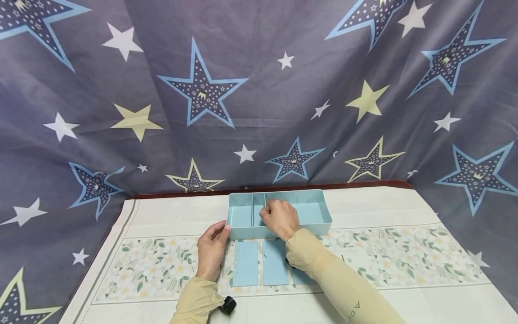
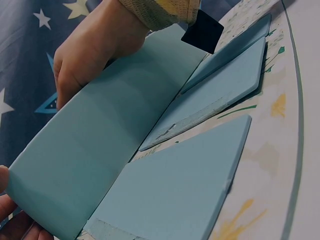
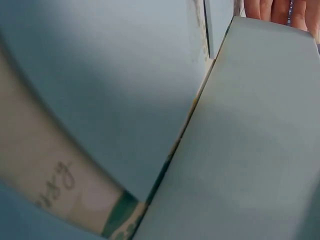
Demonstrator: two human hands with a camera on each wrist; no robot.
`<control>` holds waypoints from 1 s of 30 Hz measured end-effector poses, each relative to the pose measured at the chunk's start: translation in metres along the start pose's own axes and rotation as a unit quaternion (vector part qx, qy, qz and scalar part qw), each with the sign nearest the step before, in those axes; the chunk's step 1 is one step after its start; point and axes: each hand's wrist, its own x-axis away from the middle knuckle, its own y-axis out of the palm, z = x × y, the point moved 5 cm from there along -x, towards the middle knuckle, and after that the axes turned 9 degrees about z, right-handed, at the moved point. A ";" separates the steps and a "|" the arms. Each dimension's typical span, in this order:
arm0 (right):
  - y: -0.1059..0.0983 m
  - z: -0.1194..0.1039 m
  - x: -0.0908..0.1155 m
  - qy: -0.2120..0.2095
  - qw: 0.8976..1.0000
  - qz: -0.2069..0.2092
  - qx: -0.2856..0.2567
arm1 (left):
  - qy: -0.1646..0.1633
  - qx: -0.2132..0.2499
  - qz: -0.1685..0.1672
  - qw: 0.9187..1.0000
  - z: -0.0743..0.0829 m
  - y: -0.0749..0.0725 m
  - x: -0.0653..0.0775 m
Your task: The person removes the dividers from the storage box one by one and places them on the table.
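Note:
A long light-blue storage box [image 1: 255, 232] stands on the table, with thin upright dividers inside it toward the left. My left hand [image 1: 211, 249] holds the box's left front corner, thumb at the rim and fingers along the end wall. Reaching over the front wall, my right hand [image 1: 280, 218] has its curled fingers down at the top of the second divider [image 1: 265, 201]; its fingertips are hidden. Flat blue panels lie before the box: a left panel [image 1: 245, 264], a middle panel [image 1: 275, 263] and a right panel [image 1: 302, 277] partly covered by the right forearm.
A white tablecloth [image 1: 162, 216] with a floral band [image 1: 158, 265] covers the table. Behind its dark red back edge [image 1: 178, 195] hangs a star-patterned curtain [image 1: 259, 90]. A small black device [image 1: 228, 305] sits at the left cuff.

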 end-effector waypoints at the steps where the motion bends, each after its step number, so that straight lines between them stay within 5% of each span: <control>1: -0.001 0.000 0.000 0.001 1.000 0.003 -0.002 | -0.001 0.004 -0.003 1.000 0.001 0.000 0.001; 13: -0.003 0.000 -0.001 0.002 1.000 0.017 -0.019 | -0.003 0.000 0.001 1.000 0.000 0.001 0.000; 20: -0.003 0.000 -0.004 0.006 1.000 0.020 -0.023 | -0.018 -0.015 0.000 1.000 0.025 -0.002 0.010; 30: -0.007 -0.003 -0.006 -0.003 0.999 0.028 -0.031 | 0.001 0.005 0.010 1.000 -0.006 0.001 -0.002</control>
